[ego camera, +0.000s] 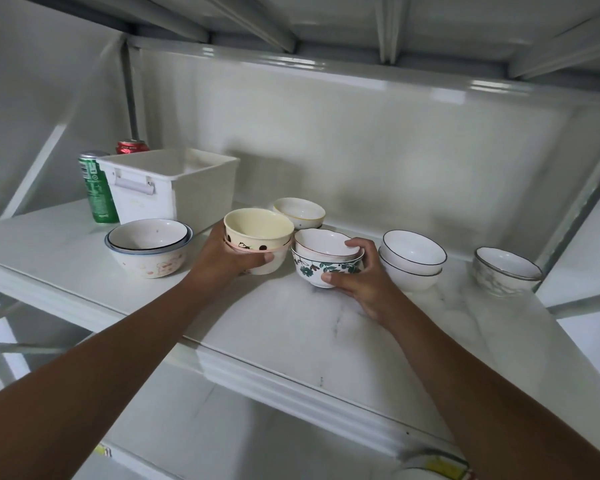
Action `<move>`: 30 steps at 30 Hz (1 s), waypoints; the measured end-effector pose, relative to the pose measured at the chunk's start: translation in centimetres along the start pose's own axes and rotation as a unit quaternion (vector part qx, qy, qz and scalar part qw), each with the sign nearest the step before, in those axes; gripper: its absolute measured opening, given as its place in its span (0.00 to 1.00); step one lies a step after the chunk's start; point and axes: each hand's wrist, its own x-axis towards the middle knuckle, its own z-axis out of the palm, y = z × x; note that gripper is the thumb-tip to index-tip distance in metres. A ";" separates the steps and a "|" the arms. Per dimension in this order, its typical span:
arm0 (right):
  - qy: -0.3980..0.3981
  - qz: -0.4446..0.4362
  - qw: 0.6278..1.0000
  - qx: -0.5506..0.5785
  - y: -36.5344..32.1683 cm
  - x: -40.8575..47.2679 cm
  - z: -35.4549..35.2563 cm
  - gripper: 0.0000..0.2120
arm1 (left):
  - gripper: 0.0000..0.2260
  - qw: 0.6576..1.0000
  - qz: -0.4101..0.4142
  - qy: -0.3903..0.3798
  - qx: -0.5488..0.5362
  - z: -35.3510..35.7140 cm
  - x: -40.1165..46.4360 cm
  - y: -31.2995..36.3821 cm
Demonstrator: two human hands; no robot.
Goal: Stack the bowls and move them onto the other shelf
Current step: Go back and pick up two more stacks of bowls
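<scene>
On the white marbled shelf (312, 327) stand several small stacks of bowls. My left hand (227, 259) grips a cream bowl stack (257, 237) with a panda print, the cream bowl nested in a pink-rimmed one. My right hand (361, 278) is wrapped around a green leaf-patterned bowl stack (323, 261) with a white scalloped bowl inside it. Left of these is a blue-rimmed bowl stack (149, 251). A single white bowl (300, 212) sits behind. To the right are a dark-rimmed white bowl stack (413, 259) and a grey marbled bowl stack (504, 271).
A white plastic bin (174, 188) with a handle stands at the back left, with a green can (96, 188) beside it and a red can (130, 146) behind. Another shelf (222, 427) lies below; a shelf underside hangs overhead. A metal post (579, 209) bounds the right side.
</scene>
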 end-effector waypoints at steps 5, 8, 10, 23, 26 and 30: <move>0.025 -0.024 0.999 -0.007 -2.0 -1.3 0.8 0.33 | 0.27 0.998 -0.011 -0.018 -0.052 -0.1 0.4 0.5; 0.047 -0.025 0.999 -0.010 -3.0 -2.4 0.8 0.33 | 0.26 0.996 0.008 -0.053 -0.066 0.2 0.5 1.2; 0.058 -0.029 0.998 -0.010 -3.7 -3.2 0.4 0.32 | 0.26 0.994 0.009 -0.075 -0.077 0.7 0.5 1.7; 0.205 -0.065 0.974 -0.065 -8.5 -13.7 -4.4 0.34 | 0.39 0.967 -0.022 -0.208 -0.147 8.4 -0.6 3.4; 0.244 -0.069 0.963 -0.088 -9.8 -17.1 -5.6 0.34 | 0.33 0.953 -0.020 -0.253 -0.168 10.8 -1.6 4.2; 0.288 -0.072 0.949 -0.101 -11.2 -21.8 -7.4 0.35 | 0.37 0.931 -0.031 -0.303 -0.202 14.4 -3.4 5.1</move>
